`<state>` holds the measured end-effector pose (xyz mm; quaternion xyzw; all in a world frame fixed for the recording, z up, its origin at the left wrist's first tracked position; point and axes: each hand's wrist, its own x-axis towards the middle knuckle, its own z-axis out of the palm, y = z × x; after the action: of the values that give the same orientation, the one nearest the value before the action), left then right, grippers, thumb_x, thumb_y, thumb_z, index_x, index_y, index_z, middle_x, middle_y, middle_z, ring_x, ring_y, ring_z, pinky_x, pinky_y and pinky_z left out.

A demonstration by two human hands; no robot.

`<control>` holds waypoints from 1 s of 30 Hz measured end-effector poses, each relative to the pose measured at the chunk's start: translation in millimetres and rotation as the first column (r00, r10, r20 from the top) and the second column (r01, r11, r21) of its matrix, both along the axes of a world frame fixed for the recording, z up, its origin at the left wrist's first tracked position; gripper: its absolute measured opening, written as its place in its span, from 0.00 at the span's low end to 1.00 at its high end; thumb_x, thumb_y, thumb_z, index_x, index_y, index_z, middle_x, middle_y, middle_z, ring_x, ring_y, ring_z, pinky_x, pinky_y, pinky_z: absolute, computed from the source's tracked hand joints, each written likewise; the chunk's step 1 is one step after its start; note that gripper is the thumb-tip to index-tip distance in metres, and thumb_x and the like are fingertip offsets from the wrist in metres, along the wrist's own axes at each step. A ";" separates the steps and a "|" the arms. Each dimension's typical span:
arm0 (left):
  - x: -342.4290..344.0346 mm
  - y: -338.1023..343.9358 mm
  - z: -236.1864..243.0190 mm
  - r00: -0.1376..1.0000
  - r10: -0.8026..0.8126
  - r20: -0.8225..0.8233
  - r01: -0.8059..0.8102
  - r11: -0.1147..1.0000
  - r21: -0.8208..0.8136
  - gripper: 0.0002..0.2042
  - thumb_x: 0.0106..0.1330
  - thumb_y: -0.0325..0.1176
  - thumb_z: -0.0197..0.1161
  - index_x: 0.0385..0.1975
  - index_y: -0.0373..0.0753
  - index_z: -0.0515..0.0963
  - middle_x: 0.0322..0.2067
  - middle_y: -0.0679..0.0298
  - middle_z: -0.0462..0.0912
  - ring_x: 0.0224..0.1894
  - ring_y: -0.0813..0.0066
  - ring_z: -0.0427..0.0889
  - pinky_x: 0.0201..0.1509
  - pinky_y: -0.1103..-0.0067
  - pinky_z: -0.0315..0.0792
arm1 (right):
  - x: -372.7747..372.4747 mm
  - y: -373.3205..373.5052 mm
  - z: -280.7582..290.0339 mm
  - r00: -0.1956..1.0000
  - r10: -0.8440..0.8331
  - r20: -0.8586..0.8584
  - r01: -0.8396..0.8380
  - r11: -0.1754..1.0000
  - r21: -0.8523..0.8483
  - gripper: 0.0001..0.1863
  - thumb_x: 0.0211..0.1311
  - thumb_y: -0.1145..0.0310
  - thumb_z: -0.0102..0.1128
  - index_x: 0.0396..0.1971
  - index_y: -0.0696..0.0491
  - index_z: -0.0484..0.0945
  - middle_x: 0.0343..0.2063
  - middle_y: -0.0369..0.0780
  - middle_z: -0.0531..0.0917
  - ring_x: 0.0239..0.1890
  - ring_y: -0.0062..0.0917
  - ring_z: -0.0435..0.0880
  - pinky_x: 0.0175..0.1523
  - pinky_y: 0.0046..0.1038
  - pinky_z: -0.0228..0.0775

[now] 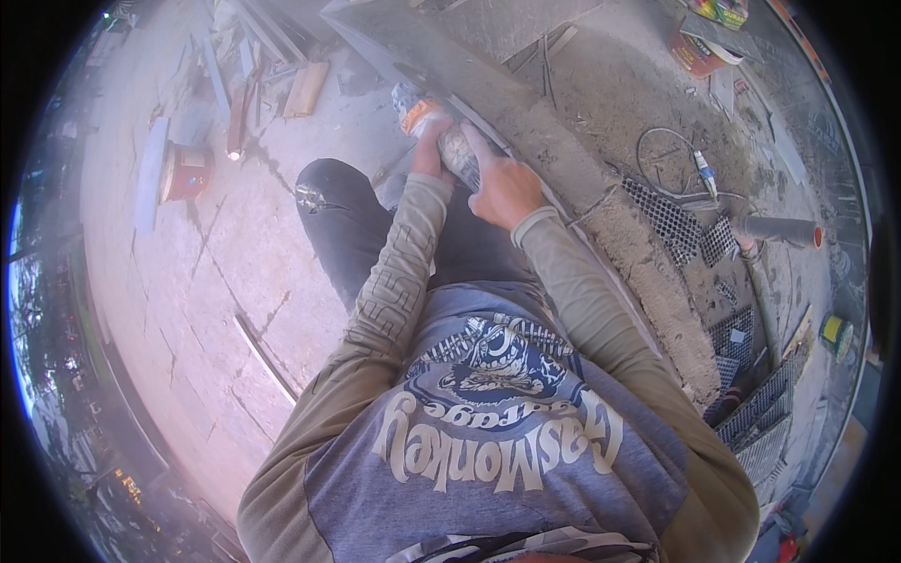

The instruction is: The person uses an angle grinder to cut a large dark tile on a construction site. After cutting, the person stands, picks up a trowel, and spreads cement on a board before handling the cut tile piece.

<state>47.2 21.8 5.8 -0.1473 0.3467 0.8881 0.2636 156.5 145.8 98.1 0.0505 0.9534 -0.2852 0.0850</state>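
Note:
A dust-caked power tool with an orange band lies along the edge of a raised concrete ledge, ahead of my bent knee. My left hand is closed around the front part of the tool, near the orange band. My right hand grips the rear of its body, with the thumb and a finger along it. Dust blurs the tool's head, and what it touches there is hard to make out.
A red-brown bucket and board offcuts sit on pale, cracked floor at left. At right are black mesh pieces, a looped cable, a grey pipe, a yellow-green can and another bucket.

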 end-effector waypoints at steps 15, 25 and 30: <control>40.6 5.8 18.2 1.000 -0.021 -0.015 0.022 0.999 0.042 0.18 0.67 0.36 0.57 0.53 0.35 0.68 0.44 0.51 0.84 0.40 0.60 0.85 0.47 0.64 0.82 | 35.2 6.8 12.2 1.000 -0.003 0.008 0.003 1.000 -0.014 0.57 0.45 0.73 0.68 0.76 0.36 0.47 0.32 0.51 0.85 0.36 0.47 0.87 0.41 0.44 0.78; 51.8 8.6 25.4 0.998 -0.049 -0.025 0.050 0.998 0.041 0.18 0.67 0.36 0.58 0.52 0.35 0.69 0.43 0.52 0.85 0.39 0.61 0.85 0.45 0.65 0.82 | 44.2 8.0 20.6 0.999 -0.027 0.020 0.027 1.000 -0.010 0.56 0.45 0.74 0.67 0.76 0.36 0.49 0.31 0.52 0.85 0.35 0.47 0.87 0.41 0.45 0.78; 43.4 7.4 20.7 0.999 -0.034 -0.028 0.034 0.999 -0.010 0.18 0.66 0.38 0.59 0.49 0.33 0.72 0.42 0.52 0.85 0.39 0.62 0.85 0.45 0.66 0.82 | 36.1 6.6 12.8 1.000 -0.021 -0.003 0.021 1.000 -0.023 0.56 0.45 0.74 0.67 0.76 0.36 0.50 0.31 0.53 0.85 0.35 0.48 0.87 0.39 0.45 0.78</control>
<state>90.6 29.2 26.5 -0.1302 0.3570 0.8838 0.2730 192.6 152.5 110.9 0.0592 0.9495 -0.2972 0.0808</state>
